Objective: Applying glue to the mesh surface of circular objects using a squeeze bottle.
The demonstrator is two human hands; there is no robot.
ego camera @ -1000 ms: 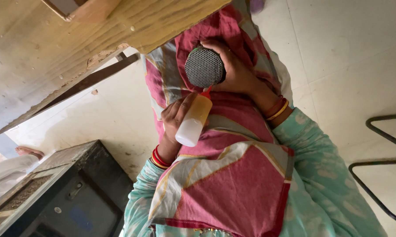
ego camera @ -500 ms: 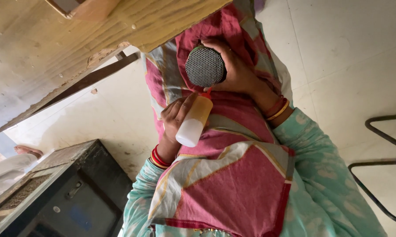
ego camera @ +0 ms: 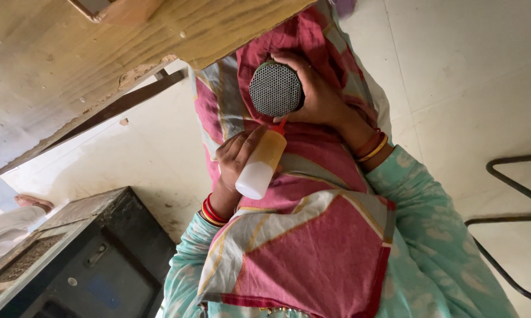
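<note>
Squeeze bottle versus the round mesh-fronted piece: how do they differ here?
The squeeze bottle is a pale, yellowish cylinder with a red nozzle; the round mesh piece is a dark disc with a grey honeycomb grille. The left hand holds the bottle, the right hand the mesh piece. The nozzle tip meets the disc's edge.

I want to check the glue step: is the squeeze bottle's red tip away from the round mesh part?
No, the red tip of the squeeze bottle touches the round mesh part's lower edge.

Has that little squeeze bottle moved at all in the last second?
No. The squeeze bottle sits at the same spot below the round mesh speaker, tip still touching its edge.
</note>
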